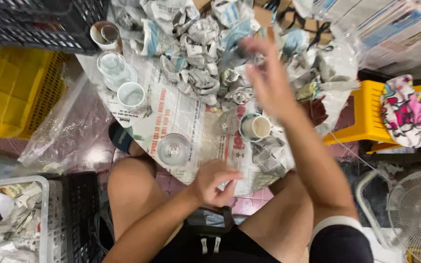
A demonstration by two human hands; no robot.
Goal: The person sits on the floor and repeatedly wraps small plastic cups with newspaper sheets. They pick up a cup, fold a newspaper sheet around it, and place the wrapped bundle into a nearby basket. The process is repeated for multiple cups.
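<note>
My left hand [214, 184] rests low between my knees, its fingers curled on the near edge of a flat newspaper sheet [196, 114] spread on the floor. My right hand [265, 80] is raised over a pile of crumpled newspaper bundles [205, 53] and is blurred by motion. Whether it holds anything I cannot tell. A white-lined cup [255, 127] stands on the sheet just below the right hand. A clear glass [174, 148] stands on the sheet above my left hand.
More glasses [132, 94] [115, 68] [105, 35] line the sheet's left side. A yellow crate [15, 92] and black crate [35, 22] sit at left, a white basket [42, 214] of wrapped bundles at lower left. At right are a yellow stool [366, 112] with a colourful cloth [405, 112] and a fan [417, 209].
</note>
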